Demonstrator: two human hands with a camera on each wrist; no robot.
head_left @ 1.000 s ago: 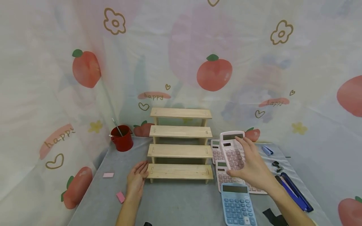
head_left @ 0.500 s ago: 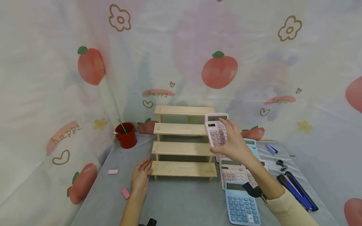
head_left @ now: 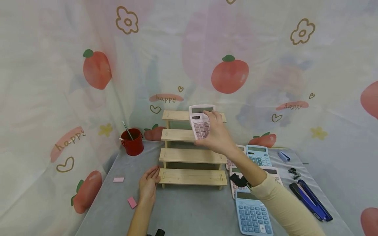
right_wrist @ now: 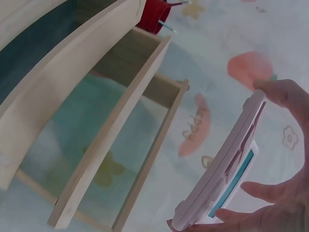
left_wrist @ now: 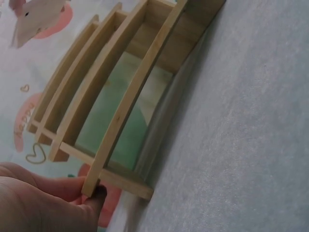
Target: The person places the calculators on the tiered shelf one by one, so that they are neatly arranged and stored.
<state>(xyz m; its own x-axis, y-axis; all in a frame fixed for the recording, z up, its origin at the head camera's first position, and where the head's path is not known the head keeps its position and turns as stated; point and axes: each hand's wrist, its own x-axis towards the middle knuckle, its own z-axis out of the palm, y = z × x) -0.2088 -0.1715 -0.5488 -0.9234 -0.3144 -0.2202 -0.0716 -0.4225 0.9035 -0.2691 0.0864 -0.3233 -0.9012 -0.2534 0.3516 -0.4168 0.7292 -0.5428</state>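
Bridging the long edges of one pale-pink calculator [head_left: 201,126]: right hand [head_left: 218,136], thumb and fingers spread wide, gripping it, palm apart. Location: raised in front of the upper steps; right-wrist view shows it apart from the planks.

Change: calculator shifted from over the tabletop's right side to the rack; it is now off the group on the right and not yet set down, so the carry appears well along.

Wooden four-step rack [head_left: 193,177], toward the tabletop's back edge: left hand [head_left: 148,186] pinching the left end of the lowest step, seemingly to steady it.

Tabletop [head_left: 189,209], right side: blue calculator [head_left: 254,216] nearest the front edge; others behind, partly hidden; blue stapler [head_left: 313,201] by the right edge.

Back left corner: red bucket [head_left: 133,146]. Left edge: two pink erasers [head_left: 132,202].
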